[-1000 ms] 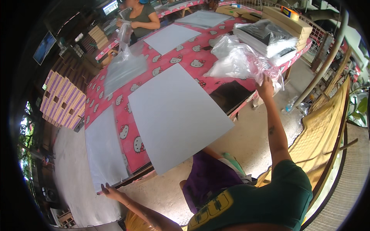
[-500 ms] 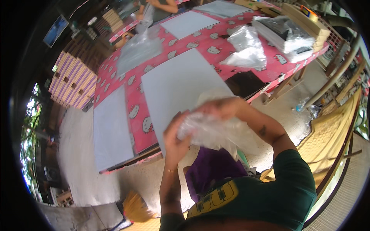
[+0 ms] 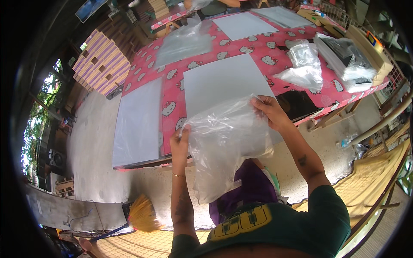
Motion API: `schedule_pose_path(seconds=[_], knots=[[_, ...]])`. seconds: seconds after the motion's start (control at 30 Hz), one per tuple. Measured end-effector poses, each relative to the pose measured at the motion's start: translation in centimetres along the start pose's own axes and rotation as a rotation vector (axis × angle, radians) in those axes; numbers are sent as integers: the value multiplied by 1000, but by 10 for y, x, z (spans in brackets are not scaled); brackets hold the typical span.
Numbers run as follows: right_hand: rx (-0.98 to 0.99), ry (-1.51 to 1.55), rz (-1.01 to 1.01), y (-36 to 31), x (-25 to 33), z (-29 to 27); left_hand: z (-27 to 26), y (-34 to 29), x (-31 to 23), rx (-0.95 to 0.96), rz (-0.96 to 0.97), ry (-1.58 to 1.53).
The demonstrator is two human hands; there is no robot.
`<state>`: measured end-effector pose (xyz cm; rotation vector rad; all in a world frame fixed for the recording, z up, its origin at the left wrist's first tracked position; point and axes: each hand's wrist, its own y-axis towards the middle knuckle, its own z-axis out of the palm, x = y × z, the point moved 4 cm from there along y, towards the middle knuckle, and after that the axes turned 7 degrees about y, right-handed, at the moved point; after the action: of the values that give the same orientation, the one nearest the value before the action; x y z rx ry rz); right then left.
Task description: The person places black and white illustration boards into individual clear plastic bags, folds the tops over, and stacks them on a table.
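Observation:
A clear plastic bag (image 3: 228, 142) hangs spread between my two hands, its upper edge stretched sideways. My left hand (image 3: 180, 142) pinches one upper corner, and my right hand (image 3: 269, 112) grips the opposite one. The lower part of the bag droops in front of my body, past the table's near edge. Behind it, a large white sheet (image 3: 226, 79) lies on the pink patterned tablecloth (image 3: 170, 92), its near part covered by the bag. To the left rests another white sheet in clear plastic (image 3: 138, 124). A black flat sheet (image 3: 297, 104) lies right of my right hand.
Crumpled clear plastic (image 3: 303, 64) and a wrapped stack of panels (image 3: 344, 62) occupy the table's right side. Farther back lie a plastic bag (image 3: 185, 45) and a white sheet (image 3: 245, 26). Stacked boxes (image 3: 103, 64) stand left; a broom (image 3: 144, 213) lies low left. Another person's arm shows at the top.
The plastic bag was bunched between my hands, which were close together. Now my hands are apart and the bag is spread out. The whole view has shifted as well.

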<state>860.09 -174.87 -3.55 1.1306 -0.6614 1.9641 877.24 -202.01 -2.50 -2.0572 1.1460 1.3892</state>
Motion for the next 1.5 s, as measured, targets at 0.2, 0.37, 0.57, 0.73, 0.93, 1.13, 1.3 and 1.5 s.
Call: schedule_pose_path(seconds=[0.2,0.37,0.57,0.73,0.93,1.13,1.3,1.5], knots=[[-160,166,57,-9,-18,3,-4,-15,-34,-215,373,-114],[132,103,42,-53,-30,58,46,-75,-73,112,339,-157],[179,251,-45,-65,-64,84,58,-72,-60,154,454,-99],[112,456,-100,-64,-64,76,43,-64,-52,-88,526,168],[93,565,-74,-73,-46,99,39,-82,-56,-284,490,-293],[215,594,18,-78,-75,100,35,-71,-29,-290,461,14],[164,422,85,-87,-55,102,11,-71,-26,-276,346,-55],[197,377,198,-71,-107,102,38,-80,-37,-118,557,140]])
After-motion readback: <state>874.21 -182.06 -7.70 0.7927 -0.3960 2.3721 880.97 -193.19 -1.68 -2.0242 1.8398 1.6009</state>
